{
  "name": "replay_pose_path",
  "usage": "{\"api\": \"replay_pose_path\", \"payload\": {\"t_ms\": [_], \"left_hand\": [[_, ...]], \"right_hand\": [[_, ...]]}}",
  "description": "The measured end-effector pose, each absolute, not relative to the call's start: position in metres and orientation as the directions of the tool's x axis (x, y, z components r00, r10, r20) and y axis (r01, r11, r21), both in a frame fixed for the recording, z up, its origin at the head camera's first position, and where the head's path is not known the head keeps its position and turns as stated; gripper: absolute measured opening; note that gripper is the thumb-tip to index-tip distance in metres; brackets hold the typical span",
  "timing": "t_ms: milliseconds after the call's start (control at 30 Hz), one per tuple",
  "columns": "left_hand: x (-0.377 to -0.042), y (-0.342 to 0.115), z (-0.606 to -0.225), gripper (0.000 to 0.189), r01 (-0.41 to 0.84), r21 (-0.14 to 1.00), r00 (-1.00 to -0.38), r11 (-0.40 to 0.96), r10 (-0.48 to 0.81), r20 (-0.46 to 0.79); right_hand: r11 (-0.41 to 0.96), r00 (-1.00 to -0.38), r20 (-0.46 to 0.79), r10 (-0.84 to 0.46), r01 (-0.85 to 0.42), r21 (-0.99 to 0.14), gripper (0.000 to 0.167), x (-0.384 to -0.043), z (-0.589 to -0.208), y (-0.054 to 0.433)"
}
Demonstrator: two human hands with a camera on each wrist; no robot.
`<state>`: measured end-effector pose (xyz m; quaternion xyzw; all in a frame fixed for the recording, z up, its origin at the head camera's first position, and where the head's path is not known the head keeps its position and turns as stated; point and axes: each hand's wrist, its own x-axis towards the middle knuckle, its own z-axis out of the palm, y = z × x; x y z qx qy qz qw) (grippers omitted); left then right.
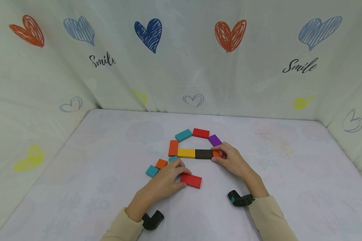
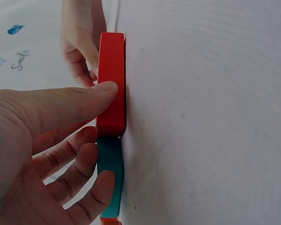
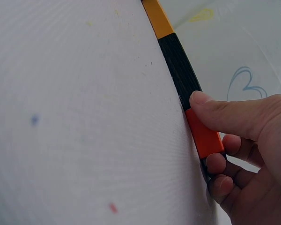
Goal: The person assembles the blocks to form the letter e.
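My left hand (image 1: 166,178) pinches a red block (image 1: 191,180) between thumb and fingers, low over the table; the left wrist view shows the thumb on the red block's (image 2: 112,61) side. Beside that hand lie a teal block (image 1: 152,171), an orange block (image 1: 161,163) and another teal block (image 1: 173,158), partly covered by the fingers. With thumb and fingers my right hand (image 1: 231,160) grips an orange block (image 3: 205,133) at the right end of a row. In that row it adjoins a black block (image 1: 203,154), then a yellow block (image 1: 186,153).
Above the row, an orange-red block (image 1: 173,148), a teal block (image 1: 183,135), a red block (image 1: 200,133) and a purple block (image 1: 215,140) form an arch. A white-covered table (image 1: 108,140) meets a curtain (image 1: 181,73) printed with hearts at its back edge.
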<state>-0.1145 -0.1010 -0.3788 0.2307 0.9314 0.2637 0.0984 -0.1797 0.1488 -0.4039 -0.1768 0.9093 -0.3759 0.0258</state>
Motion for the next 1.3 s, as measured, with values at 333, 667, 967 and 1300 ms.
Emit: {"api": "replay_pose_path", "payload": {"t_ms": [333, 667, 967, 1300], "left_hand": [[-0.1142, -0.0995, -0.3781, 0.031, 0.372, 0.526, -0.878, 0.764, 0.474, -0.067], [-0.1139, -0.0998, -0.3779, 0.031, 0.372, 0.535, -0.879, 0.759, 0.473, -0.060], [-0.1132, -0.0990, -0.3756, 0.032, 0.362, 0.539, -0.882, 0.760, 0.467, -0.065], [-0.1136, -0.0976, -0.3767, 0.033, 0.354, 0.532, -0.886, 0.769, 0.457, -0.071]], "right_hand": [[0.658, -0.939, 0.077, -0.334, -0.291, -0.695, 0.034, -0.1792, -0.4029, 0.1493], [0.651, -0.935, 0.089, -0.342, -0.304, -0.695, 0.034, -0.1799, -0.4040, 0.1490], [0.646, -0.936, 0.089, -0.341, -0.302, -0.702, 0.034, -0.1806, -0.4042, 0.1490], [0.644, -0.935, 0.101, -0.341, -0.310, -0.700, 0.033, -0.1802, -0.4051, 0.1499]]}}
